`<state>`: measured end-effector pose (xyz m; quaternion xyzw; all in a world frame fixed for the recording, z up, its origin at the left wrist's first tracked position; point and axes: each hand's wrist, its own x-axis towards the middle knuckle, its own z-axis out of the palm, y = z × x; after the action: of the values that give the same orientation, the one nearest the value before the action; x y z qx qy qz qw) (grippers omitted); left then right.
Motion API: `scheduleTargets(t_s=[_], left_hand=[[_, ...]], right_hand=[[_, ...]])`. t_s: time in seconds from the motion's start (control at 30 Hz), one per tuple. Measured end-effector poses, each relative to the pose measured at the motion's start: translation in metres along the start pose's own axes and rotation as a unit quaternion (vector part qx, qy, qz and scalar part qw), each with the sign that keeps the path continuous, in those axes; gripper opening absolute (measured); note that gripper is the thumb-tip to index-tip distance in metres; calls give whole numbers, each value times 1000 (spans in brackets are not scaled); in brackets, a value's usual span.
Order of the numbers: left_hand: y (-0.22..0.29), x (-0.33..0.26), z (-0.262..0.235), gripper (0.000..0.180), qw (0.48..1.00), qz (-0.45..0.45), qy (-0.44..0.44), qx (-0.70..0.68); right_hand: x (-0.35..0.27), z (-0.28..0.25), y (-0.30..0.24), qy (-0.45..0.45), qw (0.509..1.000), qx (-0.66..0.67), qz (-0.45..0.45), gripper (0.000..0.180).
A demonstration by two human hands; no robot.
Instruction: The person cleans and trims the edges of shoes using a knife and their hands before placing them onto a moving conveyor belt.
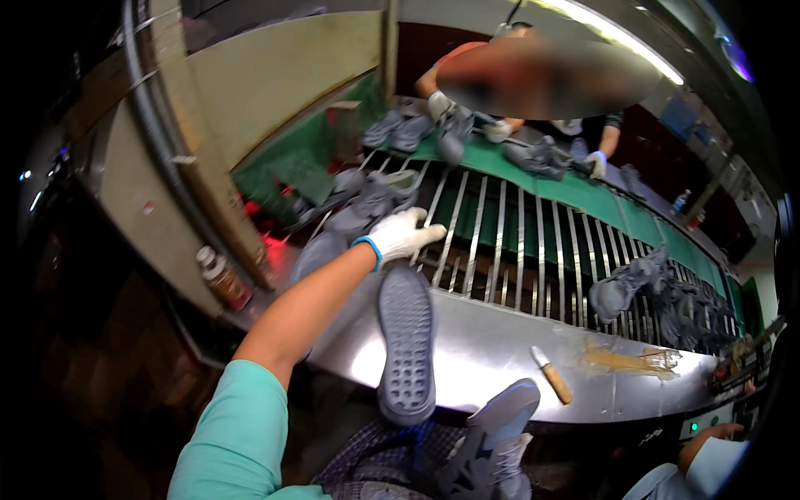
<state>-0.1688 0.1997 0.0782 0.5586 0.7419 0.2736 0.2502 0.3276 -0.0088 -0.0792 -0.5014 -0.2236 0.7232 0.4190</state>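
My left hand (pixel 403 238), in a white knit glove with a blue cuff, reaches out over the near end of the metal rods. Its fingers are apart and nothing shows in them. Just beyond it sit grey shoes (pixel 367 204). Below the hand a grey shoe sole (pixel 407 346), dimpled side up, rests over the front edge of the metal table (pixel 492 342). Near my lap, a grey lace-up shoe (pixel 487 462) stands tilted at the bottom of the view; what supports it is hidden. My right hand does not show.
A wooden-handled knife (pixel 552 377) lies on the metal, beside a brown glue-like stain (pixel 629 360). More shoes (pixel 637 283) sit on the rods at right. A bottle (pixel 222 277) stands at left. Gloved co-workers handle shoes across the green belt (pixel 492 162); another person's sleeve (pixel 717 462) shows lower right.
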Motion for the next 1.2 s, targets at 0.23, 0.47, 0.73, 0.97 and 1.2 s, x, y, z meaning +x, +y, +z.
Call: scheduleTargets(t_s=[0.23, 0.47, 0.73, 0.97, 1.2], left_hand=[[-35, -84, 41, 54, 955, -33, 20, -294], [60, -231, 81, 47, 921, 148, -84, -351], [58, -281, 119, 46, 862, 225, -188, -413], [80, -279, 110, 45, 878, 225, -239, -349], [86, -274, 97, 44, 891, 218, -263, -299]], right_hand=[[-9, 17, -15, -54, 998, 22, -33, 74], [-24, 16, -6, -86, 996, 31, -16, 77], [-77, -3, 56, -153, 987, -3, 41, 87], [-81, 14, 42, -220, 971, -78, -56, 101], [-73, 23, 24, -252, 960, -112, -49, 103]])
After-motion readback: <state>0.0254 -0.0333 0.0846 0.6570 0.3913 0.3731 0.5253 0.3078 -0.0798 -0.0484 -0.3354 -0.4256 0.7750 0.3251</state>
